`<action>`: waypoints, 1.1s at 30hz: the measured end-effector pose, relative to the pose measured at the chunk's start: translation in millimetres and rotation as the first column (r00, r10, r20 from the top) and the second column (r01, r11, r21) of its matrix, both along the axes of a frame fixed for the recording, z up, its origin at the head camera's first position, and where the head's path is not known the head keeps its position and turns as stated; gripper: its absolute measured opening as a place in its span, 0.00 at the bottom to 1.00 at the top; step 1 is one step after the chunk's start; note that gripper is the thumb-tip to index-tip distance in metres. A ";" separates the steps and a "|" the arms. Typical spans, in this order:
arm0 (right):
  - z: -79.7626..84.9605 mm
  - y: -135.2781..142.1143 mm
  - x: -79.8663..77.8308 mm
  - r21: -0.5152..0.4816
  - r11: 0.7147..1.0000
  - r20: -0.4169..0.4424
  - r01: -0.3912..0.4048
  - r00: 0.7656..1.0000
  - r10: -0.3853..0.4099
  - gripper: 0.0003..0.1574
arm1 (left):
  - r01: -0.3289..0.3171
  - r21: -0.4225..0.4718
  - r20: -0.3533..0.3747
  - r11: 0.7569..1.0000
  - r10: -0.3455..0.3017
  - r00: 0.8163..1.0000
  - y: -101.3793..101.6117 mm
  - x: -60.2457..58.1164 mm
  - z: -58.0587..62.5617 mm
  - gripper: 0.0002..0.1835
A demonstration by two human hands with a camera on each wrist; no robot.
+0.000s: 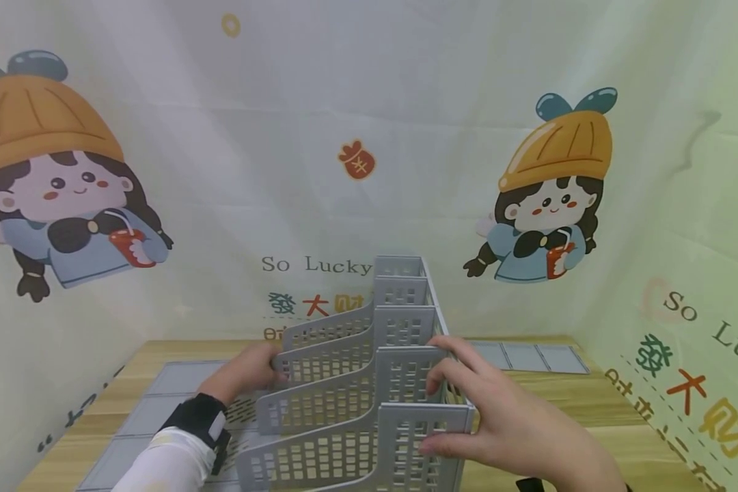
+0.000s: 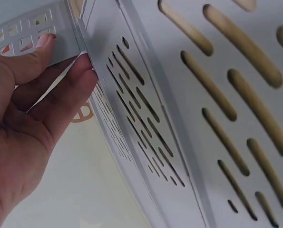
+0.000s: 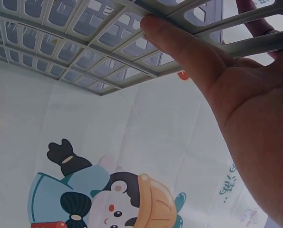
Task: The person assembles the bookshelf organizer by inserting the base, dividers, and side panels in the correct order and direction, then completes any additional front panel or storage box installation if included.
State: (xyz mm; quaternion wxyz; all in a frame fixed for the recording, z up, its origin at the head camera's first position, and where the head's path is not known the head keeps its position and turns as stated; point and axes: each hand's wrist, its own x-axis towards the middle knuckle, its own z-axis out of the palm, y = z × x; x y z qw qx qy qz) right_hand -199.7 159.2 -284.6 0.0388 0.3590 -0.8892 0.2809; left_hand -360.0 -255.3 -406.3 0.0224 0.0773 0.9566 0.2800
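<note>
A grey plastic file organizer (image 1: 344, 396) with several perforated upright dividers stands in the middle of the table in the head view. My left hand (image 1: 255, 369) pinches the low front edge of one divider; the left wrist view shows the thumb (image 2: 36, 52) on one face of that divider (image 2: 65, 40) and the fingers behind it. My right hand (image 1: 498, 403) grips the tall right end of the organizer, its thumb on the nearest divider and curled fingers farther back. In the right wrist view that thumb (image 3: 179, 45) lies against the organizer's lattice (image 3: 74, 38).
Grey hinged flat panels (image 1: 135, 424) lie on the wooden table (image 1: 590, 410) at the left, partly under the left arm. Another segmented grey panel (image 1: 529, 357) lies at the back right. A printed cloth (image 1: 406, 102) hangs around the table's back and sides.
</note>
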 end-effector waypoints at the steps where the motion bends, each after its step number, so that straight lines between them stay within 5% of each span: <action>1: 0.1 0.0 0.0 0.001 1.000 0.008 0.003 1.000 -0.003 0.30 | -0.005 0.002 0.001 1.000 0.005 1.000 0.0 0.0 -0.5 0.08; 18: 1.4 -0.7 1.9 0.008 1.000 0.031 0.022 0.999 -0.023 0.31 | -0.036 -0.073 -0.038 0.997 0.033 0.999 4.1 1.3 -6.7 0.07; 27: 2.3 -0.2 -0.3 0.015 1.000 0.036 0.025 0.999 -0.026 0.31 | -0.088 0.067 -0.045 0.994 0.091 0.995 -12.4 -7.8 -5.3 0.25; 33: 1.0 -0.4 0.4 0.006 1.000 0.011 0.015 1.000 -0.015 0.31 | -0.090 0.185 -0.020 0.979 0.096 0.995 -11.3 -17.3 -4.2 0.25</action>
